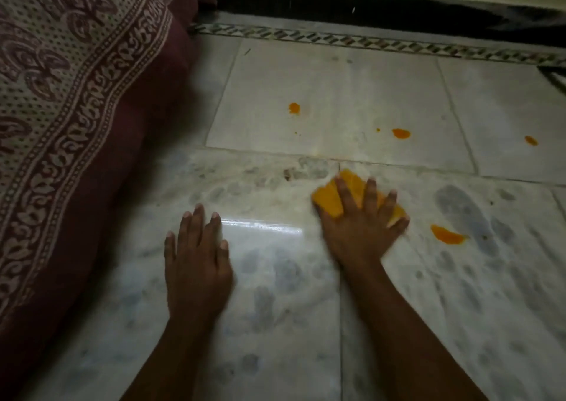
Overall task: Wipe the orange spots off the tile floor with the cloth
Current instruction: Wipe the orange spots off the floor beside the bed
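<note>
My right hand (363, 226) lies flat with spread fingers on a yellow-orange cloth (329, 200), pressing it onto the pale marble tile floor (337, 94). My left hand (196, 256) rests palm-down on the floor to the left, holding nothing. Several orange spots remain on the tiles: one far ahead (294, 108), one to the far right of it (401, 133), a small one near the right edge (531, 140), and a larger smear (447, 235) just right of my right hand.
A maroon and cream patterned bedspread (76, 109) hangs down along the left side. A patterned tile border (367, 41) and a dark skirting (367, 5) run along the far wall. Grey smudges mark the near tiles.
</note>
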### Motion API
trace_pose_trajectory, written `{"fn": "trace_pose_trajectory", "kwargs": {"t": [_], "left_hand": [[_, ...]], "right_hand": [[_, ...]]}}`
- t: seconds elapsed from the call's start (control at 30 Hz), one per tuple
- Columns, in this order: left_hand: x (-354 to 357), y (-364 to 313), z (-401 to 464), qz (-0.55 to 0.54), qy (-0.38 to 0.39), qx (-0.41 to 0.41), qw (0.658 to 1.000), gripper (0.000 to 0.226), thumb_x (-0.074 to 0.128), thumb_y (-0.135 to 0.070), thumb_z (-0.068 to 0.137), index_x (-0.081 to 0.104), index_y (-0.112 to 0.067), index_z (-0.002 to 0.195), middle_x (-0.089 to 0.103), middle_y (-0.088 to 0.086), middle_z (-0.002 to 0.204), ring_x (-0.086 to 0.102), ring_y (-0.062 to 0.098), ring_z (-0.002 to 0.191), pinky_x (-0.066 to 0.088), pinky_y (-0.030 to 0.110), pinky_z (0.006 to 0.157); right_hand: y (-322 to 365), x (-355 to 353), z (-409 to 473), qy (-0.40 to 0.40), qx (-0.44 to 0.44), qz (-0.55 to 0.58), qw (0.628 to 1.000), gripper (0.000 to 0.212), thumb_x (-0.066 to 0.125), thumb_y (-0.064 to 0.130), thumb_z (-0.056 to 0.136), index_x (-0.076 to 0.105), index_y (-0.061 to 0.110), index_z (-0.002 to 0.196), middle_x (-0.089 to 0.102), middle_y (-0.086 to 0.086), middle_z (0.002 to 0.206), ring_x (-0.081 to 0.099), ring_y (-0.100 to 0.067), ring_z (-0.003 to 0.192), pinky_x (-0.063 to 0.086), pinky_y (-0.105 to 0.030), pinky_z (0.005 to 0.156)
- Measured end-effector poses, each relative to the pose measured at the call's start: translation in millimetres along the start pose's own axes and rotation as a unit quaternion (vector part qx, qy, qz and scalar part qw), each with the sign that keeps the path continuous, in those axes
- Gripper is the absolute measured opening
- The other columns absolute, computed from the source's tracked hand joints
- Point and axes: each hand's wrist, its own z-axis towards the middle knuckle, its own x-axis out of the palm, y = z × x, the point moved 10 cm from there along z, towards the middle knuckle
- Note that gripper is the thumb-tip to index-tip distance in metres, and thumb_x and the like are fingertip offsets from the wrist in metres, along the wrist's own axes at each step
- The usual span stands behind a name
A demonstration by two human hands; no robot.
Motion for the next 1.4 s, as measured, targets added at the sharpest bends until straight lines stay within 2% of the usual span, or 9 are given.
{"fn": "trace_pose_trajectory", "kwargs": {"t": [0.1, 0.3, 0.47, 0.57, 0.73, 0.9, 1.03, 1.17, 1.4], "left_hand": [[2, 3, 1, 0.003, -0.002, -0.002, 1.000, 0.059, 0.037, -0.035, 0.100, 0.042, -0.021, 0.158, 0.028, 0.004, 0.171, 0.021, 0.021, 0.160, 0.015, 0.052, 0.130], [-2, 0, -2, 0.017, -0.024, -0.004, 1.000, 0.059, 0.040, -0.033, 0.098, 0.050, -0.016, 0.153, 0.035, 0.010, 0.168, 0.031, 0.028, 0.156, 0.022, 0.057, 0.125], [-9, -3, -1, 0.018, -0.015, -0.004, 1.000, 0.058, 0.041, -0.032, 0.096, 0.051, -0.017, 0.152, 0.033, 0.009, 0.169, 0.032, 0.028, 0.156, 0.023, 0.057, 0.125], [-5, 0, 4, 0.030, -0.002, 0.001, 1.000, 0.059, 0.039, -0.032, 0.098, 0.047, -0.018, 0.155, 0.028, 0.008, 0.171, 0.028, 0.028, 0.158, 0.020, 0.056, 0.126], [-5, 0, 2, 0.032, -0.004, -0.001, 0.999, 0.057, 0.040, -0.031, 0.099, 0.047, -0.018, 0.155, 0.026, 0.008, 0.172, 0.027, 0.028, 0.158, 0.018, 0.056, 0.126], [-8, 0, 5, 0.025, -0.005, 0.007, 1.000, 0.057, 0.045, -0.031, 0.095, 0.054, -0.016, 0.149, 0.040, 0.011, 0.166, 0.039, 0.030, 0.152, 0.025, 0.052, 0.123], [-22, 8, 49, 0.007, -0.046, 0.045, 0.998, 0.052, 0.046, -0.022, 0.094, 0.061, -0.001, 0.139, 0.063, 0.023, 0.141, 0.063, 0.041, 0.127, 0.034, 0.045, 0.113], [-1, 21, 92, 0.028, 0.007, 0.019, 0.999, 0.063, 0.040, -0.037, 0.098, 0.045, -0.010, 0.155, 0.039, 0.013, 0.166, 0.040, 0.032, 0.150, 0.031, 0.052, 0.122], [8, 40, 100, 0.027, 0.004, -0.030, 0.999, 0.068, 0.035, -0.043, 0.100, 0.033, -0.013, 0.162, 0.028, 0.004, 0.171, 0.032, 0.023, 0.155, 0.028, 0.050, 0.123]], "right_hand": [[63, 14, 41, 0.037, -0.011, 0.045, 0.998, 0.072, 0.028, 0.087, 0.088, 0.015, 0.062, 0.154, 0.004, 0.004, 0.175, -0.011, -0.042, 0.158, -0.005, -0.075, 0.117], [86, 21, -75, 0.070, -0.284, 0.011, 0.956, 0.069, 0.027, 0.090, 0.087, 0.015, 0.069, 0.151, 0.004, 0.011, 0.174, -0.004, -0.030, 0.161, -0.002, -0.066, 0.122], [-31, -2, -45, 0.078, -0.043, -0.026, 0.996, 0.068, 0.018, 0.085, 0.089, 0.000, 0.068, 0.152, -0.004, 0.009, 0.174, -0.007, -0.034, 0.160, 0.004, -0.070, 0.121], [-8, 2, 5, 0.138, 0.087, 0.026, 0.986, 0.072, 0.023, 0.090, 0.087, -0.005, 0.070, 0.150, -0.014, 0.010, 0.173, -0.021, -0.038, 0.157, -0.007, -0.072, 0.119], [77, 24, 12, 0.215, -0.046, -0.005, 0.975, 0.072, 0.027, 0.088, 0.089, -0.004, 0.068, 0.150, -0.018, 0.010, 0.172, -0.025, -0.039, 0.155, -0.011, -0.072, 0.117], [71, 11, -48, 0.146, -0.229, -0.030, 0.962, 0.076, 0.010, 0.090, 0.075, -0.002, 0.072, 0.148, -0.014, 0.015, 0.172, -0.018, -0.032, 0.159, 0.000, -0.066, 0.124], [25, 2, -15, 0.077, -0.085, -0.018, 0.993, 0.073, 0.017, 0.086, 0.084, 0.000, 0.067, 0.152, -0.003, 0.009, 0.174, -0.007, -0.034, 0.160, 0.004, -0.069, 0.122], [87, 16, 59, 0.057, 0.016, 0.035, 0.998, 0.072, 0.025, 0.086, 0.088, 0.005, 0.064, 0.154, -0.005, 0.006, 0.175, -0.015, -0.040, 0.158, -0.004, -0.075, 0.117], [222, 35, 34, 0.006, -0.273, 0.040, 0.961, 0.066, 0.042, 0.077, 0.090, 0.027, 0.062, 0.152, 0.016, 0.005, 0.173, 0.004, -0.036, 0.160, 0.002, -0.070, 0.122]]}}
